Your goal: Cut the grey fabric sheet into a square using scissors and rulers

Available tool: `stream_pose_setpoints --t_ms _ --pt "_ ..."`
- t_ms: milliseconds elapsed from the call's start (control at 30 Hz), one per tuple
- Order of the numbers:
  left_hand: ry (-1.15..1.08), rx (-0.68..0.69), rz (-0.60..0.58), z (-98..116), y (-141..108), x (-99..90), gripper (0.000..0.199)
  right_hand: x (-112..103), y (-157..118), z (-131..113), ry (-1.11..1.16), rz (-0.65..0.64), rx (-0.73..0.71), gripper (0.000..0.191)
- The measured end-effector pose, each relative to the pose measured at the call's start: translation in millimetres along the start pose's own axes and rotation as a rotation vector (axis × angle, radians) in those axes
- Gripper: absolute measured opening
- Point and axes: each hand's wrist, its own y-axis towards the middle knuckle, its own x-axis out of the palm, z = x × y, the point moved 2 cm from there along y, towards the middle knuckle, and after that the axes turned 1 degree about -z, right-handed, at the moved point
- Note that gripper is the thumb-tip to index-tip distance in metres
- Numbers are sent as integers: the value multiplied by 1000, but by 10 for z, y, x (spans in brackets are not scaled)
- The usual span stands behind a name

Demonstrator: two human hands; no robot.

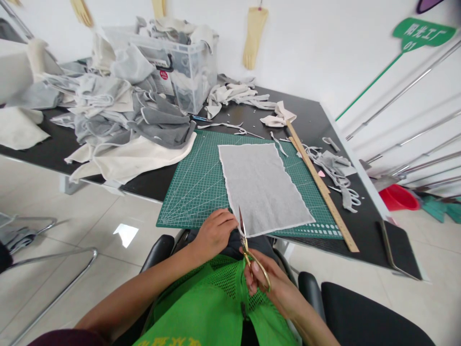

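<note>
A light grey cloth rectangle (259,182) with a pale, uneven edge lies on the green cutting mat (190,192). My left hand (216,233) pinches the cloth's near left corner, fingers pressed together. Gold-handled scissors (246,242) are in my right hand (266,278), with fingers through the loops. Their blades point away from me, over that same corner close to my left fingertips. Whether the blades touch the fabric I cannot tell.
Grey and cream cloths (104,110) are heaped at the left beside a clear plastic bin (194,72). A wooden ruler (317,182) crosses the mat's right side. Fabric scraps (331,166) and white-handled scissors (355,197) lie beyond it. A phone (399,247) rests at the right edge.
</note>
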Motion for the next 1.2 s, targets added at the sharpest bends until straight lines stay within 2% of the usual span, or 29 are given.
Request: stream_pose_setpoints --t_ms 100,167,400,533,767,900,1200 --pt "2 -24 101 -15 -35 12 28 34 -3 4 -54 19 -30 64" --pt "-13 -17 117 -32 -61 24 31 68 10 12 -76 33 -55 65" --pt "65 136 63 -64 -154 63 36 157 100 40 -98 88 -105 55" --pt "69 133 83 -79 -179 82 35 193 131 17 -93 68 -101 53" --pt "54 153 99 -66 -186 69 40 172 182 1 -87 129 -95 59" --pt "78 169 114 -48 -173 40 42 148 193 -11 -147 122 -105 54" --pt "68 203 100 -17 -140 -5 42 168 217 -39 -94 118 -101 46"
